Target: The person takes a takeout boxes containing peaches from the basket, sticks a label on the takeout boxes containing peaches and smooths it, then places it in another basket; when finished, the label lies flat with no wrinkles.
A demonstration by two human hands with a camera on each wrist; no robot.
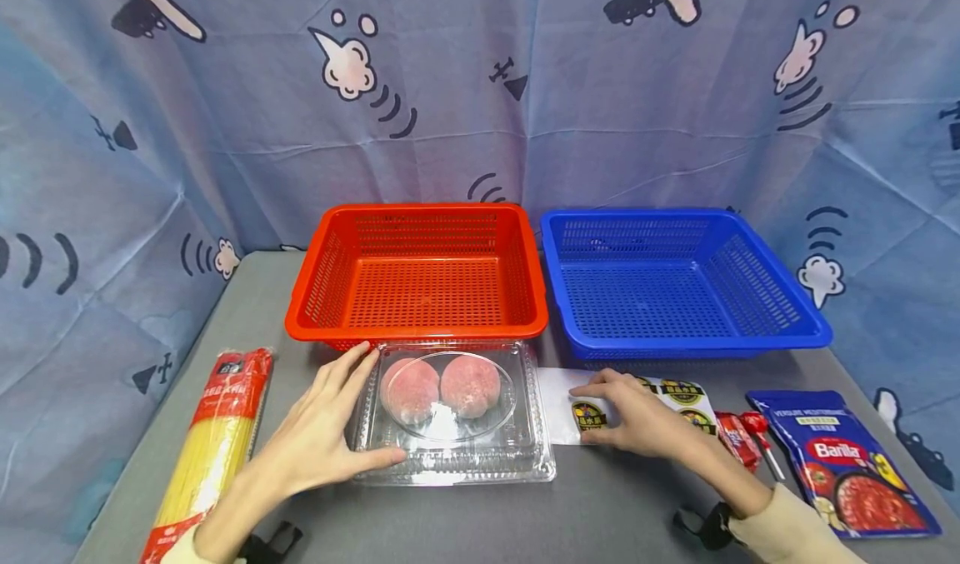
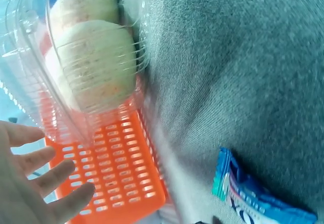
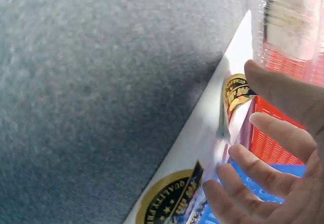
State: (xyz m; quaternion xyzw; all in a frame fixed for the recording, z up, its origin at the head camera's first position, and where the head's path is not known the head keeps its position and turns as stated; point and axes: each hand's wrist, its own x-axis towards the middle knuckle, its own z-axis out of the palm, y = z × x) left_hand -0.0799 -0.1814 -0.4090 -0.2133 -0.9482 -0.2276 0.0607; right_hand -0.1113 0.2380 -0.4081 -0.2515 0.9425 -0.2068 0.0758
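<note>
A clear plastic clamshell box (image 1: 457,464) holding two round pink fruits (image 1: 470,386) lies in front of the red basket. My left hand (image 1: 318,426) is at the box's left side, its fingers spread and its thumb over the lid's near left part. To the right of the box lies a white sheet of round black-and-gold stickers (image 1: 558,393). Over that sheet is my right hand (image 1: 637,414), fingers apart, with one sticker (image 3: 237,92) between thumb and forefinger; in the right wrist view the thumb tip is right at its edge, and the sheet looks bent there.
Behind stand a red basket (image 1: 416,335) and a blue basket (image 1: 697,347). A pack of noodles (image 1: 217,439) lies far left. On the right are a red packet (image 1: 738,439), a red lollipop (image 1: 756,424) and a blue Barilla pouch (image 1: 843,464). The left wrist view shows a blue-wrapped candy (image 2: 263,196).
</note>
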